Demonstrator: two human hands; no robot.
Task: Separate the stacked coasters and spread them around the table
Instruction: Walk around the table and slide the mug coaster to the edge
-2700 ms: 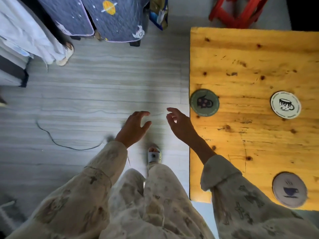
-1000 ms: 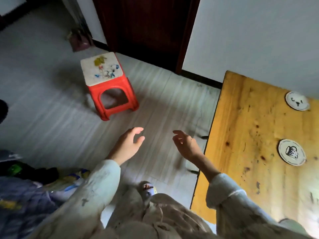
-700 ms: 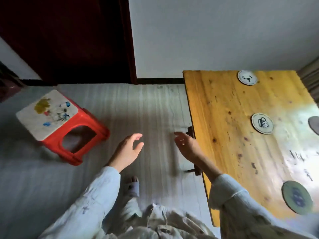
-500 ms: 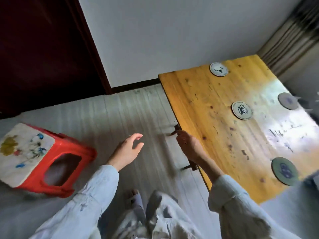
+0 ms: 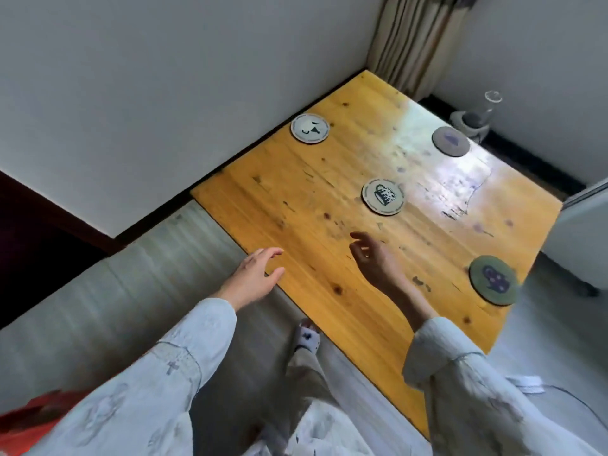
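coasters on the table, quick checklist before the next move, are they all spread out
1. Stack separated: four coasters lie singly, white one, mug one, grey one, green one: ok.
2. None touching another: ok.
3. All fully on the table: green one sits at the edge, cannot tell.
4. Left hand empty: ok.
5. Right hand empty: ok.

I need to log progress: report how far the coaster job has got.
Done, by the look of it: four coasters lie singly and well apart on the table, the white face coaster, the mug coaster, the grey coaster and the green coaster. No stack is in view. In hand: nothing; the left hand and right hand are open and empty. Left: nothing visible.
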